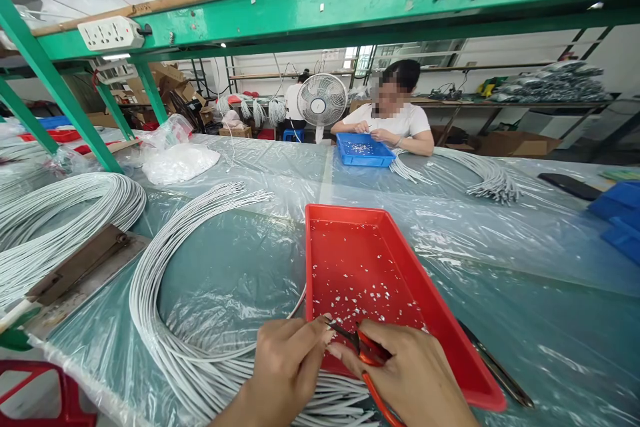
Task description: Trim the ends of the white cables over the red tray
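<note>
My left hand [287, 363] is closed in a pinch on the end of a white cable [296, 307] over the near left part of a red tray [404, 260]. My right hand [417, 370] grips wire cutters with orange handles [383, 400], their dark jaws meeting the cable end at my left fingertips. Fingers hide most of that end. Small white scraps [380, 295] are scattered across the tray floor. A curved bundle of white cables [155, 280] lies left of the tray, and its near ends run under my left wrist.
A long dark metal tool [495, 363] lies right of the tray. At left are a larger cable coil [110, 193] and a hinged brown board [80, 263]. Across the table, a person [395, 117] works over a blue tray [367, 160]. A green shelf beam [280, 13] crosses overhead.
</note>
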`<action>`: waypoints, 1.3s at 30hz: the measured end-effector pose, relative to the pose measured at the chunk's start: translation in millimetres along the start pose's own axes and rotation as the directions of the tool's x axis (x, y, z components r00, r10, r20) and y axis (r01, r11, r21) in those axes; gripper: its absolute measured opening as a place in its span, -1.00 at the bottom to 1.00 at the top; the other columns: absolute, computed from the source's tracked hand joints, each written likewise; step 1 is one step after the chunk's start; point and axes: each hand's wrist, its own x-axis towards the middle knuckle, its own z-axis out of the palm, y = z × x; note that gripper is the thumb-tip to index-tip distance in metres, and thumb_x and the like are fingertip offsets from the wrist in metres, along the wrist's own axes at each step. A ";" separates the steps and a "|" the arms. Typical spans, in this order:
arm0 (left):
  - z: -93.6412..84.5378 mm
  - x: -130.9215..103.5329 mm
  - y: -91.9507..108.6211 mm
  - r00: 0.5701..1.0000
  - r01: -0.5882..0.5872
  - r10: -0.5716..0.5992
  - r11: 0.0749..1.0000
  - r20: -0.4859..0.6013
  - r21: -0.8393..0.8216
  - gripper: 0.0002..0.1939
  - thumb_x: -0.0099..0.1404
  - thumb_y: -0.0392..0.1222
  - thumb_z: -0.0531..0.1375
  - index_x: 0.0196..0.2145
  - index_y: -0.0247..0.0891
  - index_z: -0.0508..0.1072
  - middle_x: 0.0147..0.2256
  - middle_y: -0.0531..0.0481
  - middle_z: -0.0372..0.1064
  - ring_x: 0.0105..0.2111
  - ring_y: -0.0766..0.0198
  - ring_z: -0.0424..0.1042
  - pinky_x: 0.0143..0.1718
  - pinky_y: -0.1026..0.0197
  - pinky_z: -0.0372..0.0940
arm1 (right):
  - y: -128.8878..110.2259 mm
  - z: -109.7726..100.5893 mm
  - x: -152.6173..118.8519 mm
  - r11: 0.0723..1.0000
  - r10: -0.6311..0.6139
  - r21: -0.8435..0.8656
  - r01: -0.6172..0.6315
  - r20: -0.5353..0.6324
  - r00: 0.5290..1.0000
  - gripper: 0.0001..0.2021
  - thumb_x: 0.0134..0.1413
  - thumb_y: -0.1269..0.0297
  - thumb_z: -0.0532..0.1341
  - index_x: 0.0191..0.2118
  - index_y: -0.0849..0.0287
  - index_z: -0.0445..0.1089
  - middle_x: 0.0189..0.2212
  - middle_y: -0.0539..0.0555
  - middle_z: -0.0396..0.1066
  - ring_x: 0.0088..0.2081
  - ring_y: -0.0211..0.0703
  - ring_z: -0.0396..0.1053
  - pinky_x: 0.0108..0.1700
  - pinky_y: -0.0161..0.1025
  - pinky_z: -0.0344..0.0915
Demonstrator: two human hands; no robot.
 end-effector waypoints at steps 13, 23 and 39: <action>-4.9 6.7 -0.1 0.900 0.426 -0.339 0.818 0.275 -0.387 -0.71 0.26 -0.17 0.10 -0.50 -0.39 0.47 -0.60 -0.06 0.36 -0.60 0.35 0.25 -0.57 0.34 0.13 | -3.3 -3.7 -2.8 1.000 -0.025 -0.007 0.025 -0.023 0.999 -0.53 -0.01 -0.08 0.15 -0.67 0.16 0.03 -0.77 -0.13 0.11 -0.70 -0.35 0.00 -0.62 -0.38 -0.15; 5.0 -6.5 -3.3 0.986 -0.130 0.150 0.966 -0.076 0.223 -0.83 0.19 -0.46 0.10 -0.26 -0.41 0.44 -0.56 -0.07 0.42 -0.62 0.31 0.30 -0.58 0.29 0.12 | -11.2 -1.5 -3.3 0.992 0.110 -0.072 -0.107 0.033 0.993 -0.56 -0.01 -0.03 0.14 -0.68 0.14 0.03 -0.79 -0.11 0.15 -0.72 -0.30 0.08 -0.63 -0.38 -0.14; 8.3 -0.2 10.6 0.817 0.576 -0.525 0.751 0.237 -0.322 -0.78 0.21 -0.17 0.15 -0.37 -0.30 0.57 -0.56 -0.05 0.43 -0.61 0.37 0.21 -0.56 0.36 0.12 | -15.7 2.6 0.1 0.573 0.227 0.797 -0.189 0.067 0.972 -0.93 -0.15 0.33 0.31 -0.47 0.18 0.41 -0.56 -0.03 0.38 -0.49 -0.23 0.31 -0.44 -0.43 0.27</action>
